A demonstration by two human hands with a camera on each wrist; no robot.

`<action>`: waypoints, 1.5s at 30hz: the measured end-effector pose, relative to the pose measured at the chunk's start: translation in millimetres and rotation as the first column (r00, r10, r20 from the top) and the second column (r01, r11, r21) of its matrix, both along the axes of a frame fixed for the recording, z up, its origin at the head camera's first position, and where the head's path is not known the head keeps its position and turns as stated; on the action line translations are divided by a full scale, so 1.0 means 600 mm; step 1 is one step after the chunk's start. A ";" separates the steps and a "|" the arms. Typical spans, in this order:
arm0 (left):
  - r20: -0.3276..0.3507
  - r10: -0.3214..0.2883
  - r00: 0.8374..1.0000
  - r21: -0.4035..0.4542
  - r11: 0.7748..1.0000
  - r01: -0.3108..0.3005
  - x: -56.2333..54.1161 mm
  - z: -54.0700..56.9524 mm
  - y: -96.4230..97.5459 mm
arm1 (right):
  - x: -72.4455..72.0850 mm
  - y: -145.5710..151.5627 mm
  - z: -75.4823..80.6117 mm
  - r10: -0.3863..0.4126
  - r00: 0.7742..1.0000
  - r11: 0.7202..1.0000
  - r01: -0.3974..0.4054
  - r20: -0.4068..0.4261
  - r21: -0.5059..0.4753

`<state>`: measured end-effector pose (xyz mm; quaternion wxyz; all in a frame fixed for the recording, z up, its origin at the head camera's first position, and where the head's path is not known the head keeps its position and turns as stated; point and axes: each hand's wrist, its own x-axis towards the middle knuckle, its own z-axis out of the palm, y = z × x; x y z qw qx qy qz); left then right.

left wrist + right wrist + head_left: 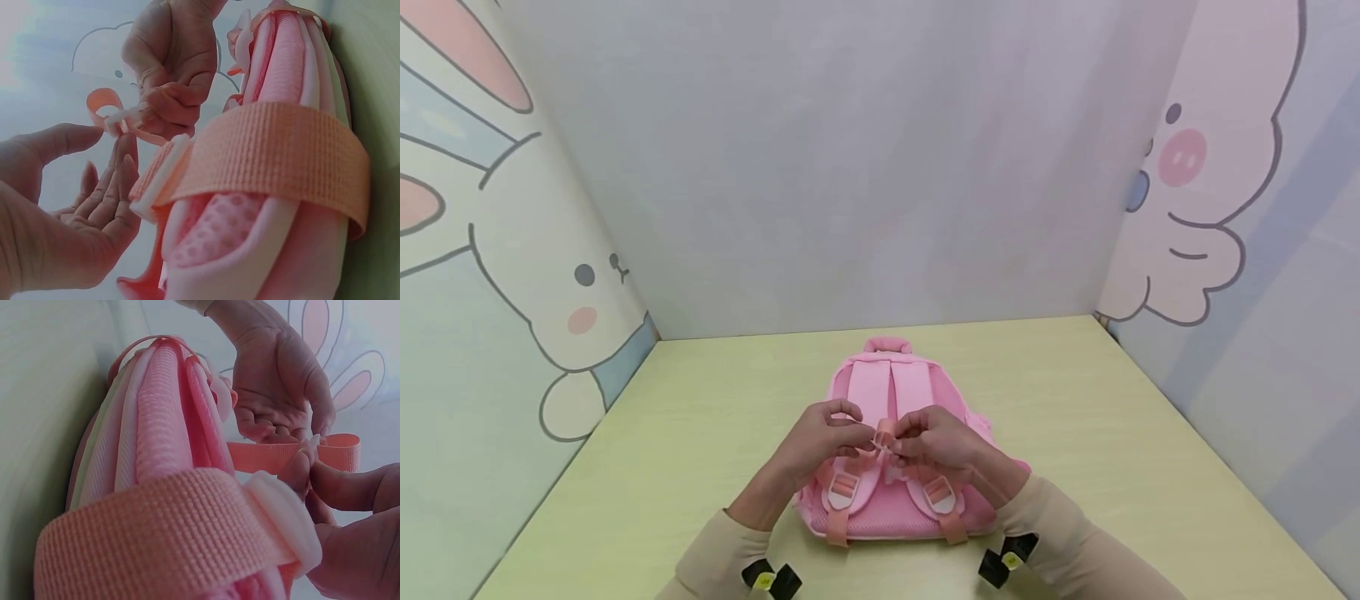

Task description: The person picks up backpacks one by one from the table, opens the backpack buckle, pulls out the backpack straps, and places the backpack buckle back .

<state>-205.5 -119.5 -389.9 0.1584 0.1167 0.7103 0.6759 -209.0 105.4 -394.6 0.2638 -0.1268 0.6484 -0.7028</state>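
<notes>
Two hands meet over a pink backpack (901,523), which lies on the table (1075,400) with its shoulder straps facing up and its carry handle (887,343) at the far end. The left hand (820,437) comes in from the left and the right hand (943,442) from the right, their fingertips close together above the middle of the bag. Between them is a small white buckle (123,117) with a loop of orange webbing (103,98). The right hand pinches the buckle between thumb and forefinger; the left hand's thumb and a fingertip appear to take hold of its other side, the remaining fingers loosely bent.

The backpack sits directly below both hands, its near edge closer to the person than the fingertips are. Two white strap adjusters, one at left (842,492) and one at right (939,496), lie just nearer than the hands.

The step in hand looks like working the buckle, though whether it is being joined, parted or threaded cannot be told. The next move probably calls for one hand steadying the buckle while the other guides the webbing without a twist.
</notes>
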 end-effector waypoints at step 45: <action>0.163 -0.028 0.986 0.080 0.997 0.015 -0.010 -0.012 0.000 | 0.001 -0.005 -0.002 0.004 1.000 0.999 -0.004 -0.007 0.050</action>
